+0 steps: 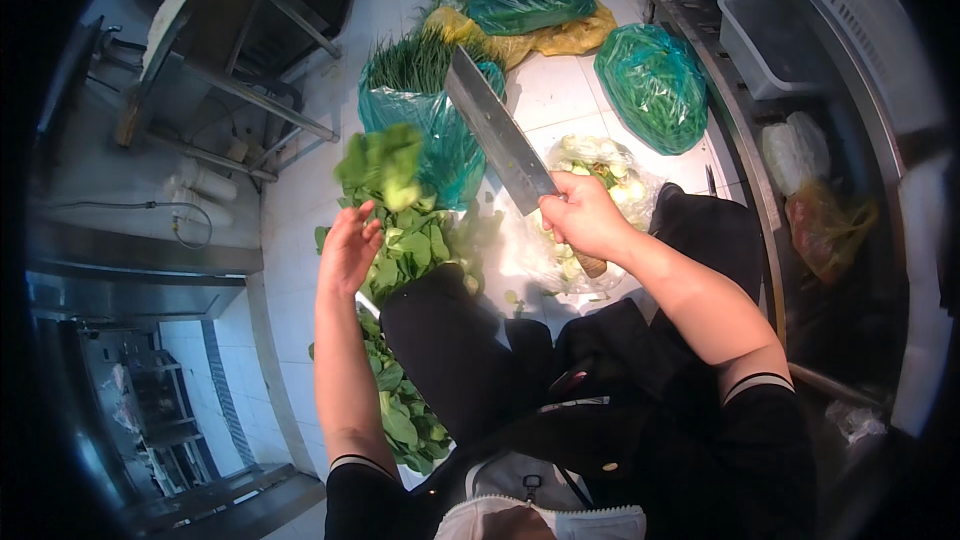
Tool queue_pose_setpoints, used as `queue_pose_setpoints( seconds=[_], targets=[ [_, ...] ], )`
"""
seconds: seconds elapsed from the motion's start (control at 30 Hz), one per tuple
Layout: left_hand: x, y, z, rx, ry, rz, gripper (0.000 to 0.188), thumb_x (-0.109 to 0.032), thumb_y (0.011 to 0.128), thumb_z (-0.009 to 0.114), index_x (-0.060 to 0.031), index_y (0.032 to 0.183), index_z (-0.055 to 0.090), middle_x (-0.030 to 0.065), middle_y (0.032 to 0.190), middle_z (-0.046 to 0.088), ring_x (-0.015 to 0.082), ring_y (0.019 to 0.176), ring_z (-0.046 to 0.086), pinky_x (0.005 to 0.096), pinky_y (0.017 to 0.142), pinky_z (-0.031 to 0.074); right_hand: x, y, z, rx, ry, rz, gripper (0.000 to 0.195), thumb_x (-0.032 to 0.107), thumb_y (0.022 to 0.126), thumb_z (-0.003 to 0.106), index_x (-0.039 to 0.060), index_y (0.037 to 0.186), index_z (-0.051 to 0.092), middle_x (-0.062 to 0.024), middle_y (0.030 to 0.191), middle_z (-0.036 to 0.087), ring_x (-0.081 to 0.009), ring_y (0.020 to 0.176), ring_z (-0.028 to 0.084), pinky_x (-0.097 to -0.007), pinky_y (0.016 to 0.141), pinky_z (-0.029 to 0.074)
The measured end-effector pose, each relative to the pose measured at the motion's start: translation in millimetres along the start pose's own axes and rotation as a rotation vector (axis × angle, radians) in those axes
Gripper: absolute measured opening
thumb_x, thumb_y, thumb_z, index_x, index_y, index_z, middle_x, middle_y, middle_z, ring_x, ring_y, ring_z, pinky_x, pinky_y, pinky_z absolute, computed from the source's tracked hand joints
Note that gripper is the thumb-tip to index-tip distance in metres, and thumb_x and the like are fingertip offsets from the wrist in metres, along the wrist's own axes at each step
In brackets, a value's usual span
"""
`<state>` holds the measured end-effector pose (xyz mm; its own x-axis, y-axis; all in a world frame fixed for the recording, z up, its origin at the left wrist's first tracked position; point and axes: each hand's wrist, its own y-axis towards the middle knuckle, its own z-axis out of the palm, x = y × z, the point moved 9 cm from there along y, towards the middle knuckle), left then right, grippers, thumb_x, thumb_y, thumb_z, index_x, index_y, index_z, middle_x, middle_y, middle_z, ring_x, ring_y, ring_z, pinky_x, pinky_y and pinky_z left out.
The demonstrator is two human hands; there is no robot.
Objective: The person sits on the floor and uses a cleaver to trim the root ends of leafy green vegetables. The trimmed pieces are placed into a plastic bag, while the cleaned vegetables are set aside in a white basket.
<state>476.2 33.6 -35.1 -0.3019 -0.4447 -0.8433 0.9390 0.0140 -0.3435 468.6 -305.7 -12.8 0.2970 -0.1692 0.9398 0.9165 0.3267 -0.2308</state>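
Note:
My right hand (589, 216) grips the wooden handle of a cleaver (499, 127). Its broad blade points up and away to the left, with small green bits stuck on it. My left hand (351, 246) is empty, fingers apart. Just beyond its fingertips is a motion-blurred head of bok choy (386, 165), apparently in the air and clear of the hand. Below and behind it lies a pile of bok choy (411, 244). Under my right hand, a clear plastic bag (525, 244) on the floor holds pale cut vegetable pieces (619, 184), partly hidden by hand and handle.
Beyond the blade stands a green bag (442, 139) of long thin green stalks (412, 64). Other filled green bags (652, 86) and a yellow bag (517, 45) lie on the tiled floor. A metal shelf (739, 135) borders the right; a metal-legged table (255, 101) stands left. More leafy greens (401, 409) lie beside my left knee.

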Motion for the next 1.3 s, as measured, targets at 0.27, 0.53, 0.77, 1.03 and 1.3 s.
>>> queue_pose_setpoints(
  seconds=[0.27, 0.53, 0.77, 1.03, 1.3],
  targets=[
    [32, 23, 115, 0.296, 0.924, -0.058, 0.016, -0.006, 0.089, 0.054, -0.0057, 0.105, 0.057, 0.0011, 0.101, 0.059, 0.0119, 0.092, 0.056, 0.0263, 0.084, 0.044, 69, 5, -56, -0.143, -0.115, -0.047, 0.010, 0.008, 0.088, 0.053, 0.0018, 0.080, 0.056, -0.0028, 0.064, 0.056, -0.0084, 0.048, 0.050, -0.0226, 0.045, 0.041],
    [166, 125, 97, 0.330, 1.697, -0.057, 0.044, -0.038, 0.088, 0.055, -0.0010, 0.112, 0.058, 0.0274, 0.116, 0.058, 0.0406, 0.106, 0.058, 0.0431, 0.092, 0.045, 77, 5, -138, -0.427, -0.166, 0.054, 0.010, 0.010, 0.089, 0.050, 0.0022, 0.089, 0.056, -0.0016, 0.060, 0.052, -0.0097, 0.045, 0.047, -0.0236, 0.045, 0.038],
    [352, 240, -52, -0.445, 0.507, -0.367, 0.082, -0.050, 0.092, 0.047, -0.0071, 0.149, 0.007, 0.0257, 0.148, 0.024, 0.0408, 0.123, 0.046, 0.0440, 0.098, 0.045, 57, -11, -175, -0.558, -0.072, 0.353, 0.010, 0.007, 0.087, 0.049, 0.0023, 0.081, 0.056, -0.0038, 0.058, 0.053, -0.0114, 0.044, 0.050, -0.0234, 0.044, 0.041],
    [439, 276, -48, -0.634, -0.218, -0.721, 0.084, -0.052, 0.087, 0.057, -0.0070, 0.144, 0.015, 0.0167, 0.137, 0.040, 0.0313, 0.105, 0.056, 0.0440, 0.079, 0.053, 53, -4, -175, -0.620, 0.018, 0.400, 0.009, 0.001, 0.089, 0.049, -0.0024, 0.090, 0.057, -0.0077, 0.059, 0.055, -0.0131, 0.043, 0.052, -0.0229, 0.042, 0.042],
    [264, 208, 39, -0.716, 0.404, 0.142, 0.060, -0.023, 0.074, 0.077, 0.0009, 0.121, 0.048, 0.0143, 0.112, 0.055, 0.0212, 0.094, 0.058, 0.0327, 0.079, 0.050, 39, -1, -136, -0.376, 0.010, 0.513, 0.019, -0.006, 0.087, 0.046, -0.0025, 0.101, 0.059, -0.0043, 0.069, 0.056, -0.0089, 0.054, 0.051, -0.0222, 0.051, 0.044]
  ],
)
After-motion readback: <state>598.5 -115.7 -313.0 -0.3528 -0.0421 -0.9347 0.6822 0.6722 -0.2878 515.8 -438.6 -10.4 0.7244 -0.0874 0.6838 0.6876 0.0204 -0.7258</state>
